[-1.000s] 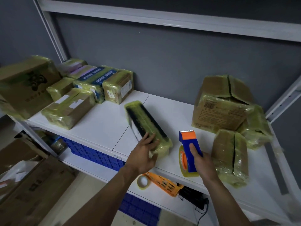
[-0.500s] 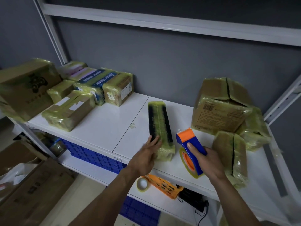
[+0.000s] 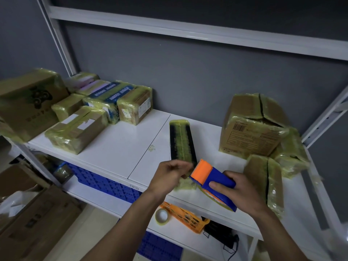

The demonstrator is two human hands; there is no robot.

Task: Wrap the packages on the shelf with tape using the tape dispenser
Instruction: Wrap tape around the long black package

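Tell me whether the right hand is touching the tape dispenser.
Touching. The head view shows the right hand gripping the tape dispenser, its fingers curled over the blue body with no gap.

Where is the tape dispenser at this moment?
Head view, right of centre: the tape dispenser is gripped by the right hand at the front edge of the white shelf, its orange end by the near end of the long black package.

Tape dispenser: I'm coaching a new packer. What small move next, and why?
Probably pull the tape end onto the near end of the package: the right hand grips the dispenser, its orange head beside the blurred left hand, just above that end.
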